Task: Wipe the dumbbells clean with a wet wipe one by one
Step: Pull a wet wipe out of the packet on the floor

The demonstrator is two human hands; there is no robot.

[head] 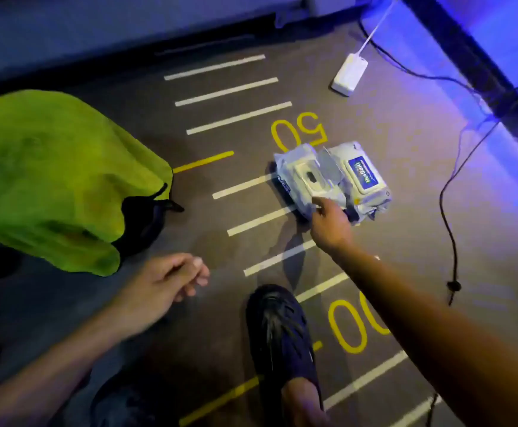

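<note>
1. The nearer white soft-plastic wet-wipe pack [308, 180] lay on the floor with its flip lid raised and its dark dispensing slot uncovered; its long axis ran from near-right to far-left across the view.
2. The right hand [331, 224] reached forward to that pack's near end, fingertips touching or just short of its edge. The fingers were bent toward the pack, but I could not tell whether they pinched a wipe or the wrapper; no wipe showed clear of the slot.
3. The slot lay just ahead of and slightly left of the right hand, so the coming pull, as I judged it, needed only a short reach forward along the pack's length.
4. The left hand [171, 280] hung lower and well apart from the pack, fingers loosely curled and holding nothing; the right hand was plainly the nearer one.
5. A 2nd white wet-wipe pack with a blue label [364, 177] lay touching the 1st on its right, lid closed.
6. No dumbbells were visible, so wiping looked not yet begun.
7. Further out lay a lime-green fabric bag [51, 177] at left, a dark slip-on shoe [282, 337] near the bottom, and a white power adapter [350, 74] with cables beyond.
</note>
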